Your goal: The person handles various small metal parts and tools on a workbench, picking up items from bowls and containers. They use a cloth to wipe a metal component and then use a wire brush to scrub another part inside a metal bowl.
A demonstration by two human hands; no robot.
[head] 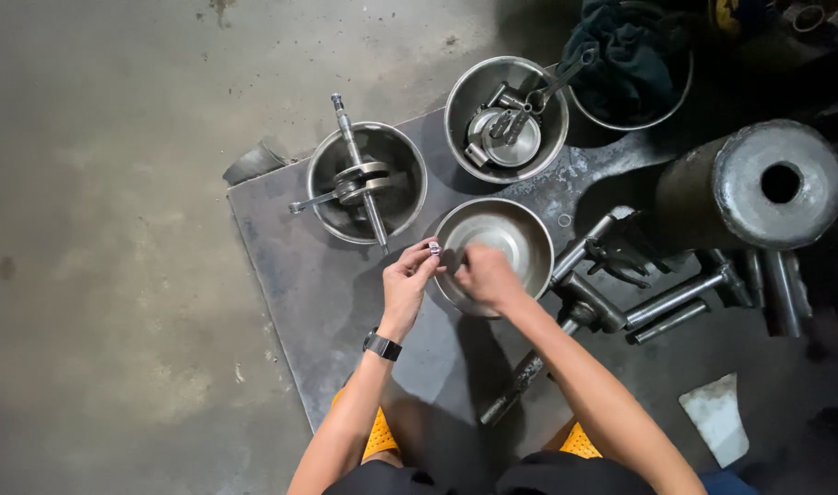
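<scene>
While the person crouched over the dark metal sheet [300,275] on the concrete floor, things lay as follows.

Bowls: four steel ones were counted, three of them fully in view.
Left bowl [323,179]: it held one crankshaft [362,179], its long shaft sticking out over the rim.
Top bowl [465,92]: it held a few round metal parts and a tool; the exact count could not be told.
Far bowl [662,115]: it held a dark rag [625,55].
Near bowl [511,234]: its inside looked bare where visible.
Left hand [407,284]: thumb and forefinger were pinched on one small metal piece [434,247], held just beside the near bowl's rim.
Right hand [486,275]: it rested over the near bowl with fingers curled; whether it held anything could not be told.
Wrist: one black watch [381,346].
Right side: one big grey cylinder [758,183] and several steel rods [676,298].
</scene>
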